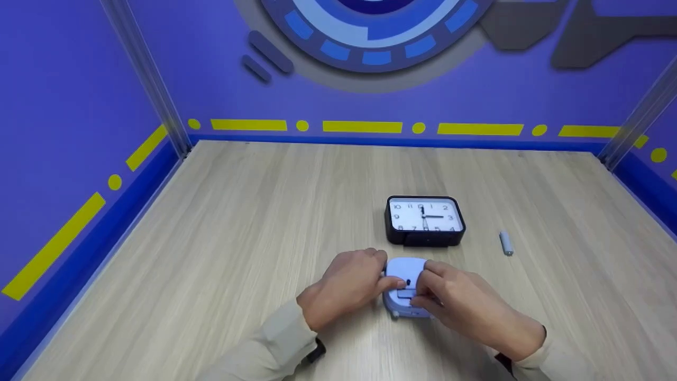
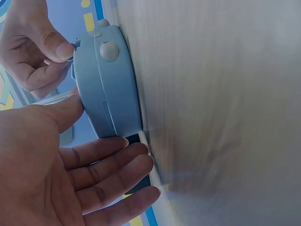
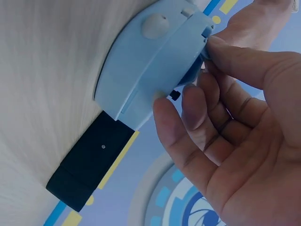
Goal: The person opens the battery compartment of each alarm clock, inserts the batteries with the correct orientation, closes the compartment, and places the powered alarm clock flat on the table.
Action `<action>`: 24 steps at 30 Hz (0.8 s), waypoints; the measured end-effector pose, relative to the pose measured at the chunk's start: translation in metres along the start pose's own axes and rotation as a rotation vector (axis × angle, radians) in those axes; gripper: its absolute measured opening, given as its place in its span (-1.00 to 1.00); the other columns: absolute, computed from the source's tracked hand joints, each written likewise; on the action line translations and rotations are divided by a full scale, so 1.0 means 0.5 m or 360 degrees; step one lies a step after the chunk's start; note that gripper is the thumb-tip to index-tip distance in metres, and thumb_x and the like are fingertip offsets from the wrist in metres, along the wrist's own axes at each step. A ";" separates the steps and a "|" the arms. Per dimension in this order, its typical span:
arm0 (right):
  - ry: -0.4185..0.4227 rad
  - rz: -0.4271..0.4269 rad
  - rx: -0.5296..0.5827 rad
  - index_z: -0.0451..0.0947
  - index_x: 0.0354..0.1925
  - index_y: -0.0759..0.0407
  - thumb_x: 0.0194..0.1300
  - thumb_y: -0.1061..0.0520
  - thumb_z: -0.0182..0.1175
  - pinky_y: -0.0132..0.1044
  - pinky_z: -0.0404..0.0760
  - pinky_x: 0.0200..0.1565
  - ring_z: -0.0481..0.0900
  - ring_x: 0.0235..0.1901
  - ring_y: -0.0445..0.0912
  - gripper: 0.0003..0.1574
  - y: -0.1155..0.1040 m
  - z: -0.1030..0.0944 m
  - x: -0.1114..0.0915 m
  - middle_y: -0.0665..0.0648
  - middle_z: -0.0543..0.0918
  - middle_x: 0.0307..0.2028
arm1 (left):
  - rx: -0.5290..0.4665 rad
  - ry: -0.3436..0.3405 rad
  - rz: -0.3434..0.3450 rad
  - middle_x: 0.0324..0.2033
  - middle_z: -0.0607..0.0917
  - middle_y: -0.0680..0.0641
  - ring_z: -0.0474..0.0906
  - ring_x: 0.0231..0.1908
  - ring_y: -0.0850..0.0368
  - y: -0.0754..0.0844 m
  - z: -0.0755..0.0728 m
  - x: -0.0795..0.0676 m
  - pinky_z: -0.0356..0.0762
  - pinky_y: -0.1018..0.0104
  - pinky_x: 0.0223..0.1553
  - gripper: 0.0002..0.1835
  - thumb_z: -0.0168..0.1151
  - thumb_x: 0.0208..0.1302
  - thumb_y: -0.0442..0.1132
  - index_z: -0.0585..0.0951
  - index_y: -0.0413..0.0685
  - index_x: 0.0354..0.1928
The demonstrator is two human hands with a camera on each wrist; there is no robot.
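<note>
A light blue alarm clock [image 1: 406, 266] lies face down on the table, its back and small feet showing. My left hand [image 1: 351, 280] holds its left side, thumb over the back and forefinger at the edge; the other fingers extend loosely in the left wrist view. From the right, my right hand [image 1: 465, 299] has thumb and fingertips at the battery compartment. A small blue battery cover [image 3: 192, 73] sticks up from the back there, pinched by that hand and partly hidden by it. Close by, a black knob [image 3: 175, 95] protrudes.
Just behind the blue clock stands a black rectangular clock [image 1: 426, 217], its white dial tilted upward. A light grey-blue battery [image 1: 506, 243] lies to its right. Blue panels [image 1: 79, 106] border the wooden table [image 1: 254, 211] at the back and sides.
</note>
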State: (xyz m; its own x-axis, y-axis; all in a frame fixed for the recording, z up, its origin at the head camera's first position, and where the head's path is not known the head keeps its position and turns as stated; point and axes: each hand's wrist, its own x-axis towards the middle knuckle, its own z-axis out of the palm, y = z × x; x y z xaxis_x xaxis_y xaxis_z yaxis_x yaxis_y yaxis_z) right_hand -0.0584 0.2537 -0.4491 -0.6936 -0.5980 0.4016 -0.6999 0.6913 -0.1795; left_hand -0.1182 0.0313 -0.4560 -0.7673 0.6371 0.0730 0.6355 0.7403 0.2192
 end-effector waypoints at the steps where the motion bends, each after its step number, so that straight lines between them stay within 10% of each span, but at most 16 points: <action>1: -0.0005 -0.0003 -0.0003 0.54 -0.37 0.05 0.18 0.20 0.62 -0.34 0.49 -0.50 0.42 -0.45 -0.29 -0.63 0.000 0.000 0.000 -0.13 0.49 -0.36 | -0.0001 0.0003 0.0001 -0.47 0.46 0.13 0.38 -0.46 0.24 0.000 0.000 0.000 0.39 0.30 -0.43 -0.51 0.23 0.49 0.27 0.60 -0.05 -0.18; 24: -0.0127 0.0048 0.0152 0.63 -0.29 0.06 0.30 0.28 0.51 -0.27 0.60 -0.38 0.50 -0.37 -0.27 -0.77 0.006 -0.007 -0.001 -0.11 0.58 -0.29 | -0.0073 -0.0051 -0.0020 -0.43 0.48 0.11 0.37 -0.44 0.23 0.001 -0.001 0.002 0.38 0.31 -0.41 -0.49 0.21 0.51 0.26 0.63 -0.10 -0.10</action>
State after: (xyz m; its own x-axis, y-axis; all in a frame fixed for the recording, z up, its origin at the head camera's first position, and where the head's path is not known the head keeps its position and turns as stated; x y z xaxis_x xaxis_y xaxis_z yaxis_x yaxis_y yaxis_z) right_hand -0.0597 0.2574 -0.4468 -0.7232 -0.6106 0.3227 -0.6890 0.6700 -0.2763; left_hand -0.1186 0.0322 -0.4553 -0.7715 0.6350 0.0387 0.6207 0.7381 0.2645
